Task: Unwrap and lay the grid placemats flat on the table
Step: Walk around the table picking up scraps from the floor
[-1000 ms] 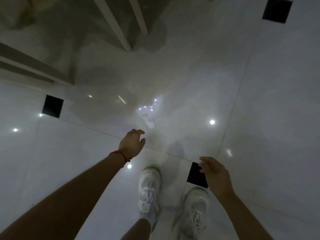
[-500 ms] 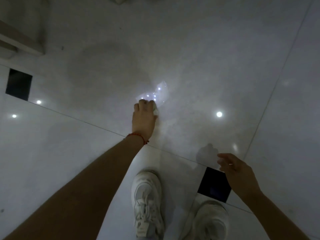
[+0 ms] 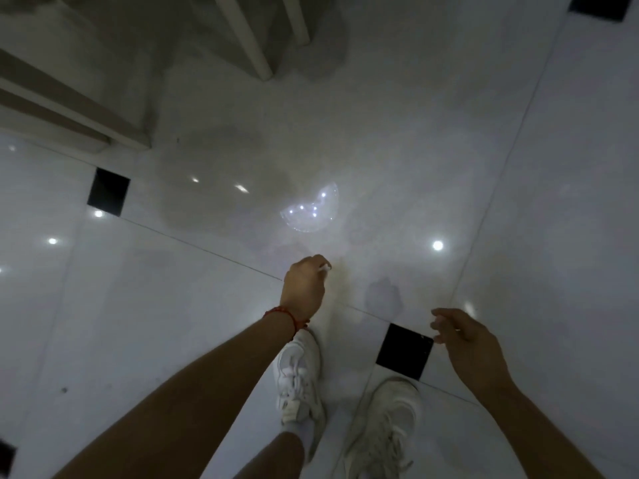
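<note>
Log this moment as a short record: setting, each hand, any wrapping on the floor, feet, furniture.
setting: glossy white tiled floor with small black square insets, seen from above
left hand: fingers curled, pinching a small white scrap; red string bracelet on the wrist
right hand: loosely curled, grip empty
wrapping: crumpled clear plastic film lying on the floor ahead of the left hand, apart from it
feet: white sneakers
furniture: white legs at top
placemats: none in view

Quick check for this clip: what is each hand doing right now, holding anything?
Left hand: fingers curled, pinching a small white scrap; what it is cannot be told.
Right hand: fingers loosely curled, holding nothing, above the floor.
</note>
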A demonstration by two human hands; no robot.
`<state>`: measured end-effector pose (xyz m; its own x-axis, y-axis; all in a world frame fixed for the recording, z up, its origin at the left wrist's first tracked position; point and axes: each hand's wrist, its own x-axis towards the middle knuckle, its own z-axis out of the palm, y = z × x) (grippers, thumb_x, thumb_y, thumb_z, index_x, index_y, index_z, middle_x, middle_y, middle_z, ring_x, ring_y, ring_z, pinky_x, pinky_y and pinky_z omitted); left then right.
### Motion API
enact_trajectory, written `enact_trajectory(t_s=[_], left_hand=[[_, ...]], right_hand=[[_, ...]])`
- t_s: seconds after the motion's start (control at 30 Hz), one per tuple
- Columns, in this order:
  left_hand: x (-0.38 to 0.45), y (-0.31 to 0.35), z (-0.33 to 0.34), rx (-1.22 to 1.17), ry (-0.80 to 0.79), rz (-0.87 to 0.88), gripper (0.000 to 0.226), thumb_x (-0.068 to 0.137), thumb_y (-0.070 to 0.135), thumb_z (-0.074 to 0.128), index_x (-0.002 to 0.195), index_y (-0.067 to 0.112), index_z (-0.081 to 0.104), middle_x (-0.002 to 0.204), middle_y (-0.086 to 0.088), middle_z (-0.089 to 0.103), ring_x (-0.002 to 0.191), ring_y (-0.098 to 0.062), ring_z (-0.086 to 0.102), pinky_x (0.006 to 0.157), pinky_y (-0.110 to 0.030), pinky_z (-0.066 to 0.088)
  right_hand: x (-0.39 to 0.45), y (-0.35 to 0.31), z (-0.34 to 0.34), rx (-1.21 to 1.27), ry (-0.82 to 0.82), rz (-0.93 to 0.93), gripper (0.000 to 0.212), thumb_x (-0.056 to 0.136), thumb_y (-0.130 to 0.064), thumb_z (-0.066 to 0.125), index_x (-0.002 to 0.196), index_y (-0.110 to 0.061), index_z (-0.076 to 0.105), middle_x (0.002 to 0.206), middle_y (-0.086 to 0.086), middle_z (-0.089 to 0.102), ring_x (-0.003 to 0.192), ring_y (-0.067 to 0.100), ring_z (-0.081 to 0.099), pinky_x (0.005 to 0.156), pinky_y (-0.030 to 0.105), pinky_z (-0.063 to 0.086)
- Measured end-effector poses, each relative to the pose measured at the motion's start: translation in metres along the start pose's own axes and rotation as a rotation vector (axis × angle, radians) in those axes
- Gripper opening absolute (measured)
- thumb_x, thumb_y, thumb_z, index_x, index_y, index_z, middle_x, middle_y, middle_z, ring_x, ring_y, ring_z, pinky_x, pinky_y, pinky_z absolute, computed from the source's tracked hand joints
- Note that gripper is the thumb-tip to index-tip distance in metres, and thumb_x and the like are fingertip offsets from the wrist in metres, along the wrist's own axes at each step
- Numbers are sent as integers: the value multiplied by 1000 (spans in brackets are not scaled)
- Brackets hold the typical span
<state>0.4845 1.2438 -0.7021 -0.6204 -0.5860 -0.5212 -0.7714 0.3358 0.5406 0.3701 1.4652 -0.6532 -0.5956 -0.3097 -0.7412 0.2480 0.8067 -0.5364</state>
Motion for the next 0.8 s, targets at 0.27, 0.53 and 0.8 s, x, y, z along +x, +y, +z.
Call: enact_trajectory(t_s=[0.27, 0.53, 0.8], left_hand=[[-99, 103, -88, -123, -3, -25, 18, 88, 5, 48, 88, -2, 65, 80, -15, 66, 63, -25, 59, 62, -23, 44], [-216, 203, -173, -81, -31, 48, 28, 86, 19, 45, 88, 0, 66, 80, -4, 61, 72, -26, 63, 72, -39, 55], [-300, 292, -218, -169, -10, 51, 16, 90, 1, 49, 90, -3, 64, 77, -9, 59, 64, -16, 56, 54, -6, 47]], right_hand=[[-105, -59, -96, 123, 76, -15, 13, 92, -15, 50, 94, -20, 62, 89, 7, 65, 82, 24, 61, 62, 1, 41], [-243, -89, -190, 289, 184, 0, 14, 91, -10, 51, 89, -19, 62, 85, 12, 65, 73, 24, 62, 67, 18, 46], [-358, -100, -246, 479, 333, 9, 14, 93, -11, 47, 94, -17, 61, 83, 0, 62, 77, 21, 59, 71, 24, 45]])
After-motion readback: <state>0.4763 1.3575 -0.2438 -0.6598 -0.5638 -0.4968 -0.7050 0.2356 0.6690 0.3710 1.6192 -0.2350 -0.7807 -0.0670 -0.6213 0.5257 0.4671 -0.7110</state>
